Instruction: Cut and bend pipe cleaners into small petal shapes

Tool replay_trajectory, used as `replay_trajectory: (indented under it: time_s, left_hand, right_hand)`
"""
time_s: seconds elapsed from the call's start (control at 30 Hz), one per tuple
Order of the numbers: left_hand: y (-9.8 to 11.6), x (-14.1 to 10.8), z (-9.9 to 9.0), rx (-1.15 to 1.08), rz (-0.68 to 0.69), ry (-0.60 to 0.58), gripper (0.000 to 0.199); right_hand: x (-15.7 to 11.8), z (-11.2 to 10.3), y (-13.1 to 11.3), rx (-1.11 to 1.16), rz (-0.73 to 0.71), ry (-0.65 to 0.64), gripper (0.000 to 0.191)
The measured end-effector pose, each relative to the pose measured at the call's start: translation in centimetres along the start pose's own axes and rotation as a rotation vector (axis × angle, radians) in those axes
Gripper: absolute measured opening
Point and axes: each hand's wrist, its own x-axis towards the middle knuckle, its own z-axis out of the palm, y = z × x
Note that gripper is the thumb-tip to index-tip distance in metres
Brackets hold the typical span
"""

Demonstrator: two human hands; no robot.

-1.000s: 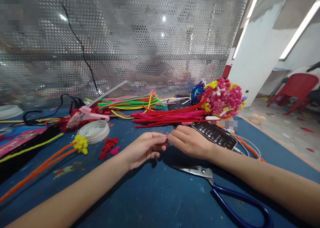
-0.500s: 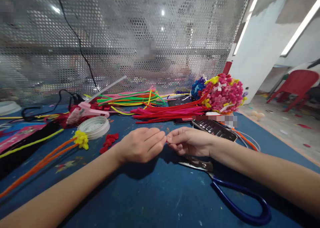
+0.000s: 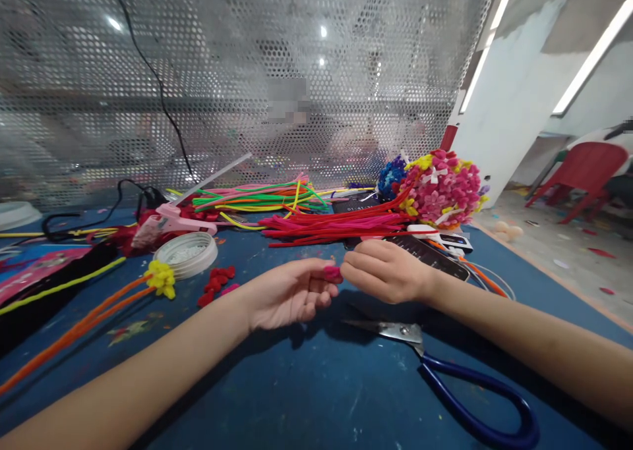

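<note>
Between my two hands sits a short, bent piece of magenta pipe cleaner (image 3: 332, 273). My left hand (image 3: 295, 297), palm turned up, pinches it between thumb and forefinger, the other fingers curled. From the other side my right hand (image 3: 383, 272), knuckles up, has its closed fingertips on the same piece; those tips are partly hidden. Below the right hand lie blue-handled scissors (image 3: 403, 333), blades pointing left. Several small red fuzzy pieces (image 3: 215, 284) rest left of my left hand, with another magenta bit (image 3: 230, 288) beside its wrist.
A white round lid (image 3: 210, 255) of small pale bits stands behind a yellow flower on orange stems (image 3: 161, 279). Farther back are a pink glue gun (image 3: 182, 221), pipe cleaner bundles (image 3: 336, 226), a phone (image 3: 440, 260) and a flower bouquet (image 3: 440, 190). Perforated metal (image 3: 297, 61) borders the table.
My left hand has rolled from back-up to palm-up, while my right hand has turned knuckles-up. The magenta piece now shows more between them.
</note>
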Motion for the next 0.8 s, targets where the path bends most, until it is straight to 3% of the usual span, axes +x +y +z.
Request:
replay_trajectory:
  time_s: [0.13,0.27,0.37,0.47,0.57,0.67,0.73,0.8]
  left_hand:
    - [0.0,-0.1,0.0,-0.079,-0.042,-0.015,0.024]
    - [0.1,0.1,-0.7,0.019,-0.013,-0.03,0.012]
    - [0.2,0.1,-0.9,0.232,0.093,0.021,0.006]
    - [0.6,-0.1,-0.8,0.66,0.251,0.088,0.007]
    - [0.7,-0.5,-0.7,1.271,0.543,0.206,0.009]
    - [0.1,-0.5,-1.1,1.883,1.012,0.305,0.016]
    - [-0.6,-0.2,-1.7,2.108,1.234,0.302,0.022]
    - [-1.3,0.4,-2.1,2.118,1.321,0.317,0.023]
  right_hand:
    - [0.1,-0.2,0.0,-0.144,-0.109,0.033,0.024]
    - [0.3,-0.3,0.0,-0.161,-0.148,0.053,0.023]
    - [0.4,0.0,-0.3,-0.11,-0.133,0.055,0.021]
    - [0.4,0.9,-0.9,-0.02,-0.043,-0.035,0.025]
    - [0.5,1.6,-1.6,0.2,0.195,-0.118,0.028]
    - [0.9,1.9,-1.9,0.626,0.626,-0.119,0.021]
    - [1.1,2.0,-1.8,0.995,0.9,-0.18,0.022]
    - [1.2,2.2,-1.6,1.289,1.09,-0.251,0.024]
